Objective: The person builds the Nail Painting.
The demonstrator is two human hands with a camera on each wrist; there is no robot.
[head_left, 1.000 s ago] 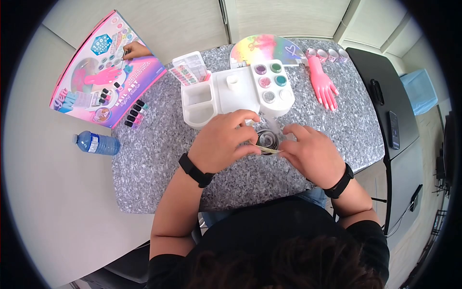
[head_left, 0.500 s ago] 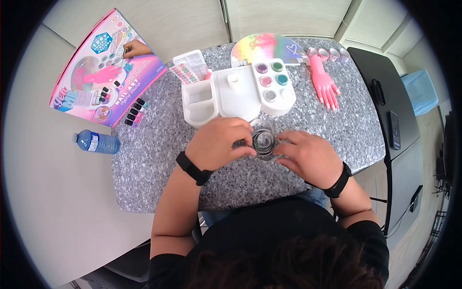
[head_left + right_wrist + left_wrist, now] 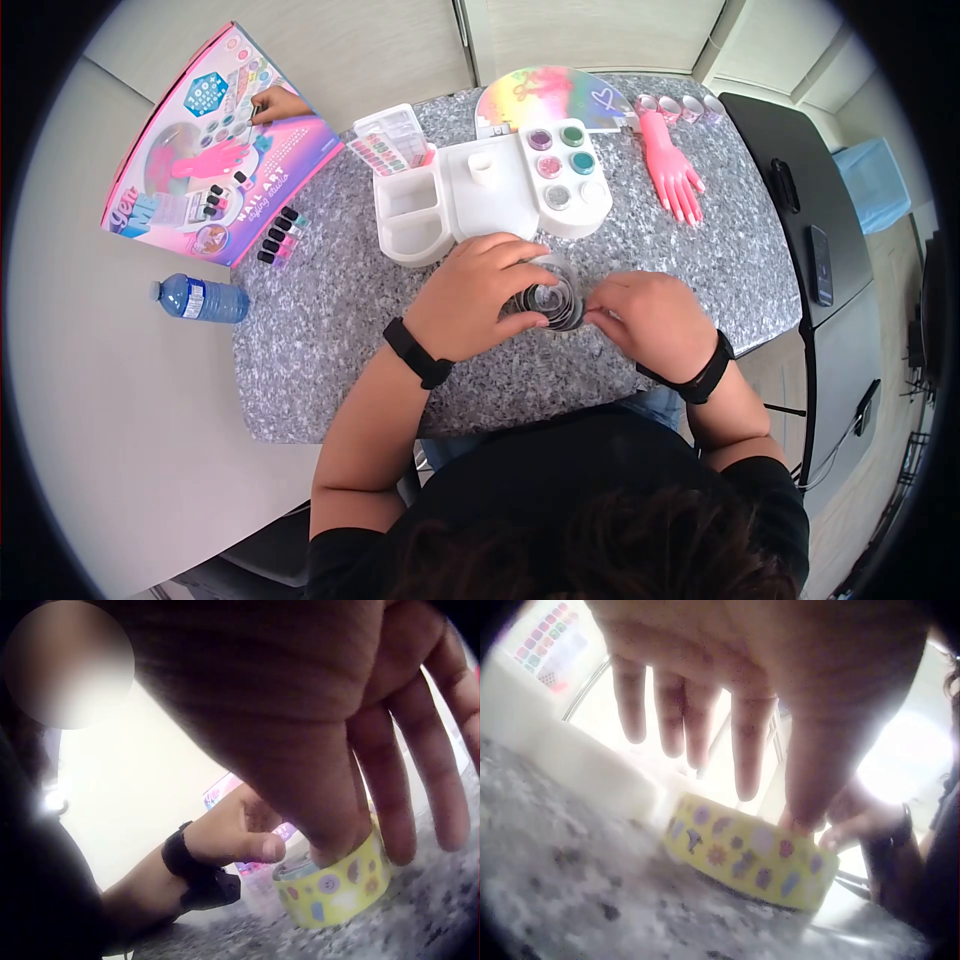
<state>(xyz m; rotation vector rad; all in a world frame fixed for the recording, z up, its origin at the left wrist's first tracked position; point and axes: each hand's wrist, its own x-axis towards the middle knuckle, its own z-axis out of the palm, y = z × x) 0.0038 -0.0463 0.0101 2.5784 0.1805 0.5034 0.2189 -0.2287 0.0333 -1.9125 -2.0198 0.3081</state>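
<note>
A loosely coiled yellow strip printed with small colourful pictures, a sticker roll (image 3: 552, 296), stands on its edge on the speckled table (image 3: 330, 370) in front of the white tray. Its printed outer side shows in the left wrist view as the sticker roll (image 3: 746, 851). My right hand (image 3: 655, 315) pinches the roll's right rim, thumb on the inner side and fingers outside, beside the sticker roll (image 3: 334, 889) in the right wrist view. My left hand (image 3: 480, 295) arches over the roll's left side, fingers spread and extended, thumb near the rim.
Behind the roll stands a white nail-art station (image 3: 490, 205) with glitter pots (image 3: 540, 139). A pink model hand (image 3: 668, 170) lies to its right. Left are nail polish bottles (image 3: 280, 240), a water bottle (image 3: 200, 298) and a printed box (image 3: 215, 150).
A strip end stretched between both hands earlier is no longer drawn out. The right fingers have closed on the roll's right rim; the left hand has shifted slightly right.
</note>
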